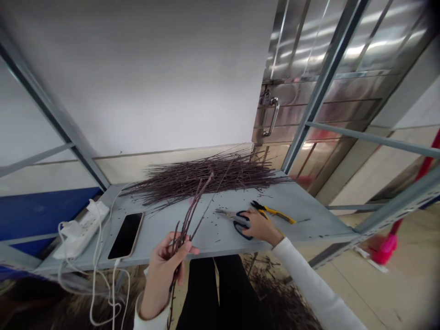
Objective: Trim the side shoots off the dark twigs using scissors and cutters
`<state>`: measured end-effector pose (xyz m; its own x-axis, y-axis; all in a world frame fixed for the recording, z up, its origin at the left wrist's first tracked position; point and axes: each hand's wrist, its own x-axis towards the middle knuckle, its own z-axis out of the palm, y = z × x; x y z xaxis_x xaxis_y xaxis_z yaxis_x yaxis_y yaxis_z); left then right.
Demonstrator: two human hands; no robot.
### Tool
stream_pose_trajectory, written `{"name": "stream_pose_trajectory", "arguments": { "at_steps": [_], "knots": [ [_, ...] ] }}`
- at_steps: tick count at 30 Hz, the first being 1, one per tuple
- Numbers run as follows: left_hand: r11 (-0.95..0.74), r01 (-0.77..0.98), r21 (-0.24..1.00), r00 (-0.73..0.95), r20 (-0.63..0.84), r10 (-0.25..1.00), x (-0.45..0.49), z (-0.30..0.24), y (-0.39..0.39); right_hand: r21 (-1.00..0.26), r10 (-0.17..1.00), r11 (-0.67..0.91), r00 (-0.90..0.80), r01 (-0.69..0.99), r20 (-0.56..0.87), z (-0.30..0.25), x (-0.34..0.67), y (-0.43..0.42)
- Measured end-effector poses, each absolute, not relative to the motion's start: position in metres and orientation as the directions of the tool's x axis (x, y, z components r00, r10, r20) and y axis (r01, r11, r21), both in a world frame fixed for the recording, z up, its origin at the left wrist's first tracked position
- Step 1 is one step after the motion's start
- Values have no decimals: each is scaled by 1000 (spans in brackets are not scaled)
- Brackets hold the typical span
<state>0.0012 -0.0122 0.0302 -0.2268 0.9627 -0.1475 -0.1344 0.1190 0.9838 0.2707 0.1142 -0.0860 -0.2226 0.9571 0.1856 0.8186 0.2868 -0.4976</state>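
My left hand (pixel 165 275) is raised in front of the shelf, its fingers closed around a small bunch of thin dark twigs (pixel 188 220) that stick out above and below the fist. My right hand (pixel 261 227) lies on the black-and-blue handles of a pair of scissors (pixel 237 219), whose steel blades point left across the grey metal shelf top (pixel 240 229). Just beyond that hand are yellow-handled pliers (pixel 275 212). A large loose heap of similar twigs (pixel 206 176) covers the back of the shelf, with small cut bits scattered in front.
A black phone (pixel 125 235) and a white power strip (pixel 81 229) with white cables (pixel 98 270) sit at the shelf's left. Metal shelf uprights (pixel 326 78) frame it. More twigs (pixel 275 293) lie on the floor below, and a stainless door (pixel 326 91) stands behind.
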Motion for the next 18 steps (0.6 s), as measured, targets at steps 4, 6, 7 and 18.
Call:
{"name": "stream_pose_trajectory", "arguments": {
  "at_steps": [4,6,7,18],
  "knots": [
    [124,-149,981,-227,-156,961,0,27,-10,-594,953,288,-164,751,254,-71,280,103],
    [128,-144,981,-213,-157,964,0,26,-8,-671,954,275,-109,689,279,-62,278,91],
    [126,-138,982,-211,-154,965,0,26,-8,-734,956,270,-85,624,279,-57,275,83],
    [80,-86,993,-260,-100,960,3,32,-17,-926,917,272,-362,264,166,-6,232,0]
  ]
}}
